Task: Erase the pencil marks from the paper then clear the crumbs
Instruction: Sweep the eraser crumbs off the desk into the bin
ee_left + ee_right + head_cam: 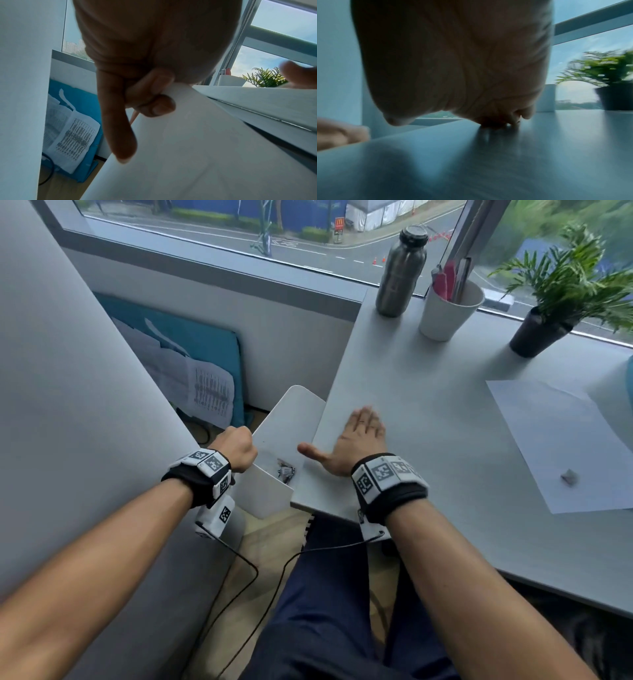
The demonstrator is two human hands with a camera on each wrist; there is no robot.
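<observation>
left hand (236, 448) grip clamped on white bin (274, 440) rim beside surface (428, 422); right hand (356, 440) flat, fingers apart, on surface edge.

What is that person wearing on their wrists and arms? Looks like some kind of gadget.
Both forearms are bare, with no sleeves. Each wrist carries a black band fitted with white blocks printed with black-and-white square code markers. A thin black cable trails from each unit towards the lap. There is a ring on the right hand.
</observation>
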